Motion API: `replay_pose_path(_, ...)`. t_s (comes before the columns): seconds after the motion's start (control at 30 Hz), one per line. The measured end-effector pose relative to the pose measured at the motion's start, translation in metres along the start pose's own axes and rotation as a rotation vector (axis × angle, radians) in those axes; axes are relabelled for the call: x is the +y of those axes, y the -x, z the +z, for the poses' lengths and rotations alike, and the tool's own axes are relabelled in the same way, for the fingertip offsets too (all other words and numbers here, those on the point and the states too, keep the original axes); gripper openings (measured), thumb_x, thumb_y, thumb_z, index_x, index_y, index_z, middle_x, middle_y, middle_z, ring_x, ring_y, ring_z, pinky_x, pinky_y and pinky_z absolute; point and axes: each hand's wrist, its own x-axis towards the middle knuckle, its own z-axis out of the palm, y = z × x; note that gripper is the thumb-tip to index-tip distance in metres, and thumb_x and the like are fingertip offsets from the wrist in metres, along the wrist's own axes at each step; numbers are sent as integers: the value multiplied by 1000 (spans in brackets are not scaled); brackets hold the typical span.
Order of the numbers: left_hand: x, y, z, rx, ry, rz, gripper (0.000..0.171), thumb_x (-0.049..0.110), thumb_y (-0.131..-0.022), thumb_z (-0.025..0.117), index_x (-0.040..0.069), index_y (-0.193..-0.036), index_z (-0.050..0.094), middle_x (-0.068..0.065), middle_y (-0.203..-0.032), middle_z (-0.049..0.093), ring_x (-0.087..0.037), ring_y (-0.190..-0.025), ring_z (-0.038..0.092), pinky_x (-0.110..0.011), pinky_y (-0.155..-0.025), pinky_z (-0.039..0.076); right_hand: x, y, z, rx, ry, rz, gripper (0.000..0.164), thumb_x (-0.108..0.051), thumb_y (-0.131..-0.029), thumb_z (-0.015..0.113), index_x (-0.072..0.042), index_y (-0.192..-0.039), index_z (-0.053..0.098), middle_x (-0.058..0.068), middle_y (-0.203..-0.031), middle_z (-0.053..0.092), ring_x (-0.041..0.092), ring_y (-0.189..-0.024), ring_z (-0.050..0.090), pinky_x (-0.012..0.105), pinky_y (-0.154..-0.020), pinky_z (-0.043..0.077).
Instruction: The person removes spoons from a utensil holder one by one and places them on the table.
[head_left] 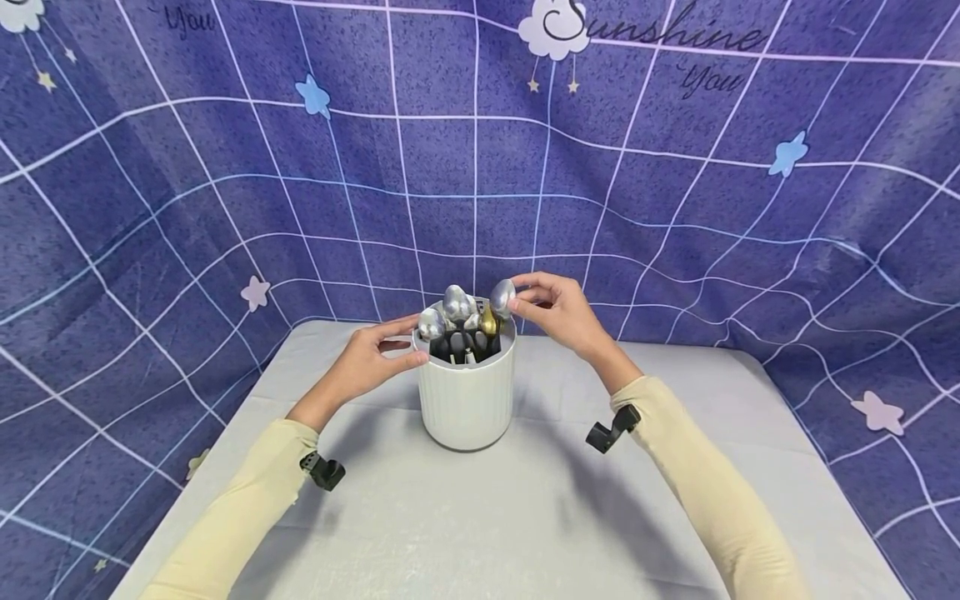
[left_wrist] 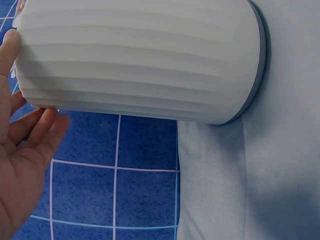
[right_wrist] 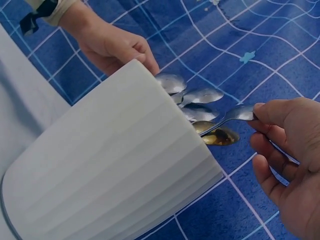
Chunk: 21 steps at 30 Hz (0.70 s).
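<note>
A white ribbed utensil holder stands upright, several spoons sticking out of its top bowl-up. At its left rim, my left hand grips the holder, thumb towards the front and fingers round the back. My right hand pinches a silver spoon by its bowl between thumb and fingertips. That spoon's handle still runs down into the holder, its lower part hidden. Beside it is a gold spoon. Other silver spoons stand to the left, in a black divided insert.
The holder rests on a table with a pale grey cloth. Behind and at both sides hangs a purple-blue curtain with grid lines, stars and clouds. Black bands with mounts sit on both sleeved wrists.
</note>
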Motion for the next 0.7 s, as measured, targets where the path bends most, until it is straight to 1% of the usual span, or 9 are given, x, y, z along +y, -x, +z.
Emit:
replay_pose_path(0.1, 1, 0, 1, 1, -16, -9, 64, 5, -88, 81, -3, -145, 53, -21, -148, 53, -39, -123, 62, -32, -104, 55, -2, -1, -1, 4, 5, -12, 30, -4, -94, 74, 5, -122, 68, 20, -97, 76, 7, -84, 69, 19, -77, 55)
replay_pose_path(0.17, 5, 0, 1, 0, -29, -16, 64, 3, -88, 80, -5, -145, 53, -22, -148, 52, -41, -123, 62, -33, -104, 55, -5, -2, -2, 5, 10, -22, 30, -4, -94, 74, 4, -122, 68, 19, -96, 76, 7, -83, 69, 19, -75, 55)
replay_pose_path(0.27, 19, 3, 1, -6, -42, -18, 62, 2, -88, 79, -8, -143, 53, -24, -147, 53, -42, -122, 62, -32, -103, 56, -9, -4, -4, 5, 21, -36, 30, -5, -94, 74, 4, -121, 69, 16, -95, 76, 7, -79, 66, 19, -68, 52)
replay_pose_path(0.4, 37, 7, 0, -10, -43, -8, 60, 1, -88, 79, -10, -141, 54, -25, -145, 55, -41, -121, 63, -31, -101, 57, -17, -5, -6, 7, 23, -44, 31, -5, -94, 74, 4, -123, 69, 11, -93, 77, 7, -80, 66, 19, -70, 53)
replay_pose_path(0.5, 39, 8, 0, -7, -38, -1, 59, 1, -88, 79, -10, -141, 55, -25, -145, 55, -42, -121, 63, -31, -101, 57, -23, -7, -9, 8, 28, -49, 31, -5, -94, 74, 4, -123, 68, 8, -92, 77, 8, -82, 68, 19, -74, 55)
replay_pose_path(0.57, 38, 7, 0, -6, -35, 4, 60, 1, -88, 79, -10, -141, 54, -25, -145, 55, -42, -122, 62, -32, -102, 57, -28, -9, -10, 9, 33, -54, 31, -5, -94, 74, 3, -124, 68, 8, -92, 77, 11, -82, 69, 20, -72, 56)
replay_pose_path(0.63, 35, 7, 0, -7, -32, 3, 60, 2, -88, 79, -10, -142, 54, -24, -146, 54, -42, -123, 62, -37, -104, 56, -33, -11, -12, 12, 38, -60, 31, -5, -94, 74, 2, -124, 68, 9, -92, 77, 12, -81, 69, 21, -69, 56)
replay_pose_path(0.7, 34, 6, 0, -7, -32, 3, 61, 2, -88, 79, -10, -142, 53, -24, -146, 54, -42, -124, 61, -41, -105, 55, -37, -13, -13, 13, 38, -70, 31, -5, -94, 74, 2, -124, 68, 10, -92, 77, 11, -74, 66, 20, -60, 52)
